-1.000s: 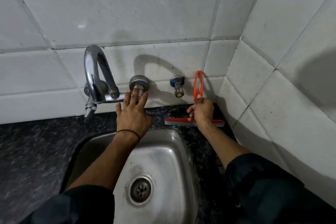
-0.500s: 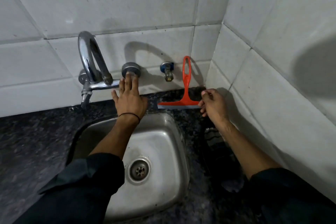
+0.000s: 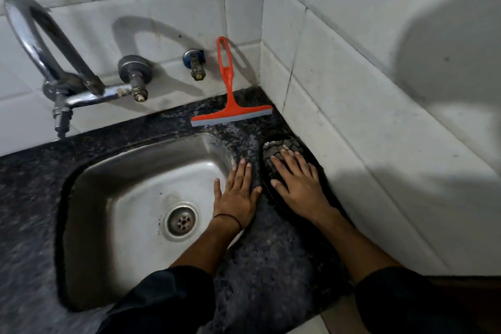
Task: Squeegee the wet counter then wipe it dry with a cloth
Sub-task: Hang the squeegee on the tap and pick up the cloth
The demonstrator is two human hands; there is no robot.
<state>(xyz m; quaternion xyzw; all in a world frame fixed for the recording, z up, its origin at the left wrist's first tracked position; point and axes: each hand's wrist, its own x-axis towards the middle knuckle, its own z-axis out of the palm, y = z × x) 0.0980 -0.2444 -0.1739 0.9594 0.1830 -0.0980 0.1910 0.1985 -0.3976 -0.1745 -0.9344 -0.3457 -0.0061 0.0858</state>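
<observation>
Head view: one squeegee, one cloth.

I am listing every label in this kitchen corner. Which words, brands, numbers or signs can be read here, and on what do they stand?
None can be read: the squeegee, tap, sink, dark cloth and wall tiles show no text.

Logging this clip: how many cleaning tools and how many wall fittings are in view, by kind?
squeegee: 1
cloth: 1
tap: 1
valve: 1
Total: 4
</observation>
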